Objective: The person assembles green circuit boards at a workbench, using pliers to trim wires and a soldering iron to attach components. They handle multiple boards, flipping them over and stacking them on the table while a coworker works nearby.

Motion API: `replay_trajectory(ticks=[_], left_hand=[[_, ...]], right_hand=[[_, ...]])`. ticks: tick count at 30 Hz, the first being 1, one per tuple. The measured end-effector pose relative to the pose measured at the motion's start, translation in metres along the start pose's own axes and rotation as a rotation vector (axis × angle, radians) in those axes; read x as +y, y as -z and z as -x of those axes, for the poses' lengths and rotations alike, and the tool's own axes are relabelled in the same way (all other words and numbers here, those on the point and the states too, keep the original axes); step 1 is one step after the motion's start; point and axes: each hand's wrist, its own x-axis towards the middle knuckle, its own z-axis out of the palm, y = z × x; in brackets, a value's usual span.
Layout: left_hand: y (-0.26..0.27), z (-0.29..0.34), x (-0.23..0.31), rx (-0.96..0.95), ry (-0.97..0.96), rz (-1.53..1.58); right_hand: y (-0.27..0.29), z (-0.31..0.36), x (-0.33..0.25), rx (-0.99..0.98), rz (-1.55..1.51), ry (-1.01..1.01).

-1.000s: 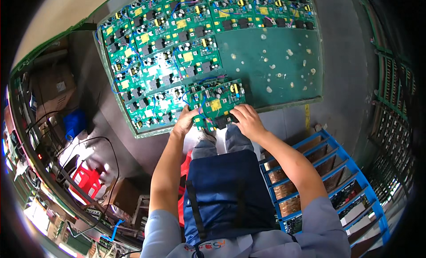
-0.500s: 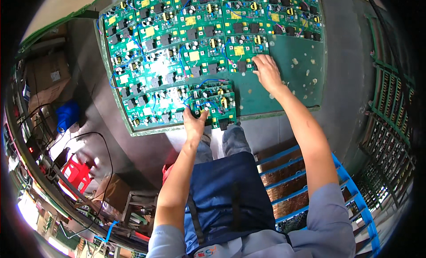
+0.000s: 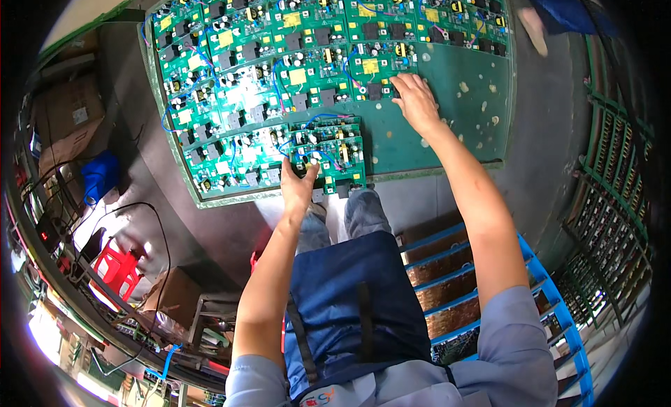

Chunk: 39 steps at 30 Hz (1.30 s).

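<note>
My left hand [image 3: 298, 186] is at the near left corner of a green circuit board [image 3: 328, 155] with blue wires. Its thumb and forefinger grip that corner, while the other fingers are hidden. This board lies partly over another board at the tray's near edge. My right hand [image 3: 417, 108] is farther out, fingers stretched and lying against the right edge of a second circuit board [image 3: 381, 66] with a yellow patch. Rows of similar boards [image 3: 241, 36] fill the left and far parts of the green tray [image 3: 447, 131].
Blue metal rungs [image 3: 447, 275] stand to the right of my lap, with a rack of boards [image 3: 608, 190] beyond. At left are a red stool [image 3: 117, 268], a blue bag [image 3: 100, 176] and cartons [image 3: 73, 120]. A person's bare limb [image 3: 532, 31] and blue cloth [image 3: 566, 8] show at the far right.
The whole view has shifted slightly, so the tray sits a little higher and farther left. Another person's limb and blue cloth have come in at the far right. Both hands keep their places.
</note>
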Motion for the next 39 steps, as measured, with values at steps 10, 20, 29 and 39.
replay_trajectory(ticks=[10, 20, 29, 39], left_hand=[[0.0, -0.002, -0.027, 0.047, -0.068, -0.11], [0.021, 0.009, -0.038, -0.081, -0.041, 0.0], [0.022, 0.032, -0.013, 0.057, -0.767, -0.608], [0.011, -0.004, -0.033, -0.065, -0.947, -0.908]], right_hand=[[0.006, 0.069, -0.094, -0.115, -0.192, 0.281], [-0.024, 0.106, -0.134, -0.038, -0.075, 0.456], [0.053, 0.114, -0.05, 0.205, -0.252, 0.037], [0.048, 0.056, 0.104, 0.075, 0.05, -0.021]])
